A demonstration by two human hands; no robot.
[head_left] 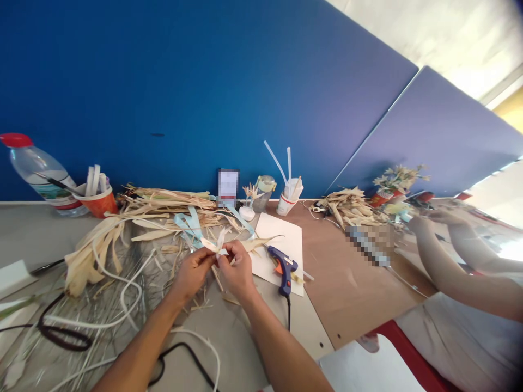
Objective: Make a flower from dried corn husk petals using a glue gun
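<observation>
Between my pinched fingertips is a small pale flower point(219, 243) made of husk petals. My left hand point(194, 274) grips it from the left, with thumb and forefinger pressed together. From the other side my right hand point(237, 269) pinches its base; the exact grip point is hidden by the fingers. Just right of my hands a blue glue gun point(286, 270) with an orange trigger lies on a white sheet point(281, 228). Dried corn husks point(171, 198) are heaped behind my hands, and a light blue ribbon point(192, 224) lies among them.
At the left stand a red-capped bottle point(43, 169) and an orange cup point(100, 201). White cable point(131, 283) loops across the table. A paper cup point(287, 204) with glue sticks stands at the back. On the right, a co-worker's arms point(441, 261) reach over a brown board point(351, 283).
</observation>
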